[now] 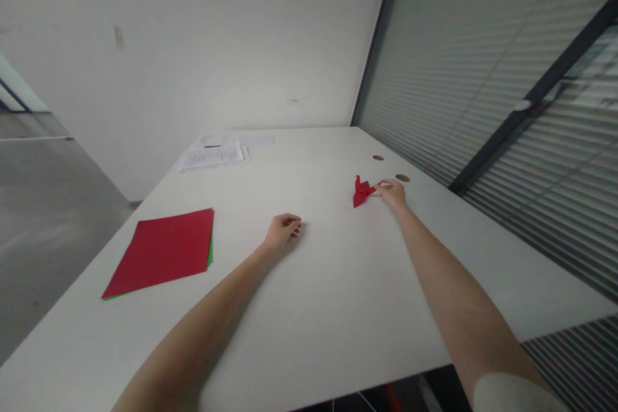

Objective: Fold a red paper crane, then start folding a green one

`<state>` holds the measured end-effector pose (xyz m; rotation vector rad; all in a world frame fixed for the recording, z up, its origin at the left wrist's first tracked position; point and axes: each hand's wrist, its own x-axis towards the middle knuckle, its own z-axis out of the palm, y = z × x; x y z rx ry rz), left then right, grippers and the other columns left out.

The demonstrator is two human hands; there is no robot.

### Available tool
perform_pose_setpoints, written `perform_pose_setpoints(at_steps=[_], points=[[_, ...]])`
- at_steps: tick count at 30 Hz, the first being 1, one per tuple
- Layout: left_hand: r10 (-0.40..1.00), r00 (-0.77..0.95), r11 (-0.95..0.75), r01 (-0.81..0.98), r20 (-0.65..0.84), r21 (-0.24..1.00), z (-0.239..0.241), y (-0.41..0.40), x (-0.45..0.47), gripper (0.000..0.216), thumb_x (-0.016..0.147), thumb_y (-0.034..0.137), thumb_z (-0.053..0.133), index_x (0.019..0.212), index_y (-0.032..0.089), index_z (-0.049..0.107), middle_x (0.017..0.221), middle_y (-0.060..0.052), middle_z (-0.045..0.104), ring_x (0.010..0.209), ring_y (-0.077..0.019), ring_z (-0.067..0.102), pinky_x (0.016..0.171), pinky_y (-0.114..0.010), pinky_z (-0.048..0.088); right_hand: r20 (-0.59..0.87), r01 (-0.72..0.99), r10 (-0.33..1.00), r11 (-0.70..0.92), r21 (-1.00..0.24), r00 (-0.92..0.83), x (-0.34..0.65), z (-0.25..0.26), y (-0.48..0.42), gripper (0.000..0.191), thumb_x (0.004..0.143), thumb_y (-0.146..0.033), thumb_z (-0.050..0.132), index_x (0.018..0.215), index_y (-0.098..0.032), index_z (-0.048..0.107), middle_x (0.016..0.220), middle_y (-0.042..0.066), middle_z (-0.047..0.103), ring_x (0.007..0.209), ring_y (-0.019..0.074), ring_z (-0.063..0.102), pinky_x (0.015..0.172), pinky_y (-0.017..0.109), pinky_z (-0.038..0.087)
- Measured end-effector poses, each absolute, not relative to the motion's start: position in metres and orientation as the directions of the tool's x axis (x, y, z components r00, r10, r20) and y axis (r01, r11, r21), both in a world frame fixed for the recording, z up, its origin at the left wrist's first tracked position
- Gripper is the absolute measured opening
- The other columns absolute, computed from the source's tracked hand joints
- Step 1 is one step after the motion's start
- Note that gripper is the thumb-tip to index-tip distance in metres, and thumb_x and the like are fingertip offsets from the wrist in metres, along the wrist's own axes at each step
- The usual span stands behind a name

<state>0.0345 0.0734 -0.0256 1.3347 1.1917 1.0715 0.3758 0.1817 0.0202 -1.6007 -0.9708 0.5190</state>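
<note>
A small red folded paper figure [361, 192], shaped like a crane, stands on the white table [318, 283] toward the far right. My right hand [393, 193] reaches out to it, fingertips pinched on its right tip. My left hand [282, 229] rests on the table near the middle, fingers loosely curled, with nothing visible in it. A stack of square paper sheets [161, 251], red on top with green edges showing beneath, lies at the left of the table.
White printed sheets [215, 156] lie at the table's far left corner. Two round brown holes [402, 177] sit near the right edge. A white wall is behind the table and a blinds-covered glass partition [483, 77] runs along the right.
</note>
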Motion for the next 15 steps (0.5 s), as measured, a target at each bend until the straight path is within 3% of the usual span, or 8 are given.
perform_pose_setpoints(at_steps=[3, 7, 10, 13, 15], points=[[0.982, 0.184, -0.072, 0.187, 0.037, 0.980, -0.021, 0.071, 0.030, 0.029, 0.074, 0.043, 0.063, 0.075, 0.014, 0.063, 0.064, -0.002, 0.060, 0.052, -0.0102, 0.050, 0.049, -0.022, 0.038, 0.234, 0.323, 0.768, 0.037, -0.946, 0.596, 0.367, 0.032, 0.169, 0.018, 0.069, -0.031, 0.061, 0.066, -0.021, 0.045, 0.055, -0.006, 0.045, 0.055, 0.0126, 0.047, 0.055, 0.025, 0.042], [0.953, 0.283, -0.205, 0.328, 0.112, 0.922, -0.008, 0.055, 0.023, 0.037, 0.072, 0.040, 0.066, 0.050, 0.016, 0.050, 0.045, 0.005, 0.039, 0.047, -0.0073, 0.031, 0.049, -0.022, 0.023, 0.239, 0.286, 0.859, 0.114, -0.951, 0.453, 0.337, 0.038, 0.139, 0.028, 0.076, -0.039, 0.045, 0.057, -0.025, 0.030, 0.046, -0.009, 0.028, 0.042, 0.0093, 0.030, 0.042, 0.023, 0.029], [0.816, 0.532, -0.541, 0.566, 0.225, 0.622, 0.000, 0.029, 0.015, 0.039, 0.085, 0.035, 0.050, 0.051, 0.017, 0.048, 0.048, 0.004, 0.039, 0.048, -0.0084, 0.028, 0.052, -0.025, 0.021, 0.214, 0.264, 0.950, 0.152, -0.953, 0.227, 0.303, 0.027, 0.104, 0.032, 0.071, -0.038, 0.048, 0.053, -0.026, 0.023, 0.043, -0.009, 0.022, 0.038, 0.0073, 0.023, 0.038, 0.023, 0.022], [0.666, 0.711, -0.731, 0.564, 0.224, 0.383, 0.000, -0.001, 0.001, 0.031, 0.087, 0.023, 0.045, 0.057, 0.017, 0.053, 0.053, 0.001, 0.049, 0.049, -0.0098, 0.035, 0.053, -0.027, 0.023, 0.180, 0.285, 0.984, 0.176, -0.942, -0.012, 0.267, 0.008, 0.065, 0.033, 0.068, -0.036, 0.048, 0.049, -0.026, 0.022, 0.041, -0.009, 0.020, 0.038, 0.0071, 0.022, 0.038, 0.023, 0.017], [0.631, 0.745, -0.770, 0.567, 0.216, 0.293, -0.004, -0.016, -0.011, 0.029, 0.086, 0.018, 0.044, 0.059, 0.018, 0.054, 0.054, 0.000, 0.052, 0.048, -0.0102, 0.037, 0.053, -0.027, 0.023, 0.171, 0.316, 0.975, 0.209, -0.925, -0.143, 0.248, -0.003, 0.043, 0.032, 0.065, -0.033, 0.048, 0.047, -0.025, 0.023, 0.043, -0.008, 0.020, 0.042, 0.0073, 0.022, 0.041, 0.024, 0.015]])
